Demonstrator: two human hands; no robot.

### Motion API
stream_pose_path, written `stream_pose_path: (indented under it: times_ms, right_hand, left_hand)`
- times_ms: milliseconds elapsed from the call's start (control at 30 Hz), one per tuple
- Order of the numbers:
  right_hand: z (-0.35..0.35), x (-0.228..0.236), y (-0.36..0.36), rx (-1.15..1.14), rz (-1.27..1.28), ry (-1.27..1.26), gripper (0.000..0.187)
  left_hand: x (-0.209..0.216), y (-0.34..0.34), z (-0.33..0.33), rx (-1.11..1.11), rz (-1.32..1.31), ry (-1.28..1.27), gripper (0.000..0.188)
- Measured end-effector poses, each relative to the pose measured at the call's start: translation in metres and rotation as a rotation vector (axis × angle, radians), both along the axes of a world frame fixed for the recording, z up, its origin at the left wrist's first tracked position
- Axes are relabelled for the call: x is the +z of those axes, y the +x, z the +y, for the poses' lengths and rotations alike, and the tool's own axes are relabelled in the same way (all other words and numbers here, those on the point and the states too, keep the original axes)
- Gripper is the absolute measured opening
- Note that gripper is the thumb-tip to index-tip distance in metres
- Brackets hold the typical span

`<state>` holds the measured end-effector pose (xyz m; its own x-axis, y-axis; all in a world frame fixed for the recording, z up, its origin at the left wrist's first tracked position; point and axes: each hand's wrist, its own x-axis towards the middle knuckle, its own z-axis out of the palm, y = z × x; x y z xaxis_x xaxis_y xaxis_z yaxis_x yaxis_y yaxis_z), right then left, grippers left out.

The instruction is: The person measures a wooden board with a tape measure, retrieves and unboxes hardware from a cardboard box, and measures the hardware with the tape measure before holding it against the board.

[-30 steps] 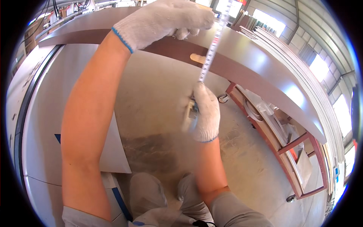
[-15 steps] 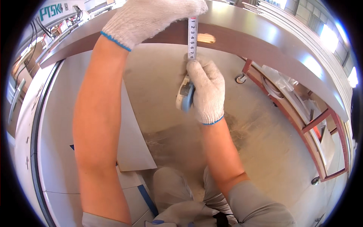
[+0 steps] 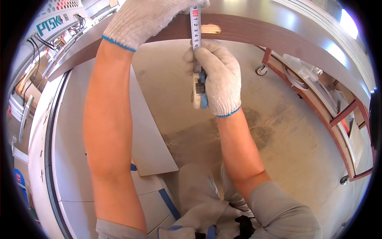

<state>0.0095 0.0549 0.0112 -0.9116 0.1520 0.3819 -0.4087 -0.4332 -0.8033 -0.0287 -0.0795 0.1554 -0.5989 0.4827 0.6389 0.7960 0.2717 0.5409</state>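
Observation:
My right hand (image 3: 218, 75), in a white knit glove with a blue cuff edge, is closed round a pale and blue tape measure (image 3: 200, 91). Its thumb presses on the white blade (image 3: 195, 28), which runs upright past the edge of a dark brown panel (image 3: 254, 34). At the top of the view, my left hand (image 3: 145, 22), gloved alike, is closed at the blade by the panel's upper edge; its fingertips are partly cut off. Just right of the blade, a light wood-coloured slot (image 3: 211, 28) shows in the panel edge.
A red-brown wheeled cart (image 3: 318, 107) with clear plastic and coiled strip stands at right. Below left, a pale board (image 3: 153, 139) lies over a white machine bed (image 3: 71, 159). A machine (image 3: 51, 24) with dark cables is at far left.
My right hand has risen nearer the panel edge, and the tape measure's case has swung more upright. Less blade shows below the panel. The whole view has shifted slightly.

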Motion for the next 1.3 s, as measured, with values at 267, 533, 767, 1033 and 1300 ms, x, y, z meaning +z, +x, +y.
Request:
stream_pose_path:
  times_ms: [267, 533, 767, 1033, 1300]
  right_hand:
    - [-0.002, -0.003, -0.004, 0.020, 0.037, -0.054, 0.019]
    - [0.003, -0.001, -0.001, 0.036, 0.033, 0.028, 0.019]
    - [0.006, 0.000, -0.001, 0.026, 0.038, 0.056, 0.019]
    - [0.009, -0.001, -0.001, 0.041, 0.037, 0.029, 0.019]
    - [0.010, -0.001, -0.001, 0.056, 0.040, 0.016, 0.020]
  left_hand:
    - [-0.003, -0.006, 0.000, 0.047, -0.013, -0.010, 0.028]
    - [-0.002, -0.008, 0.001, 0.086, -0.021, -0.011, 0.028]
    - [-0.001, -0.006, 0.000, 0.083, 0.073, -0.031, 0.028]
    - [-0.005, -0.002, 0.006, 0.133, 0.043, -0.001, 0.028]
    - [-0.004, -0.002, 0.003, 0.079, -0.010, 0.035, 0.028]
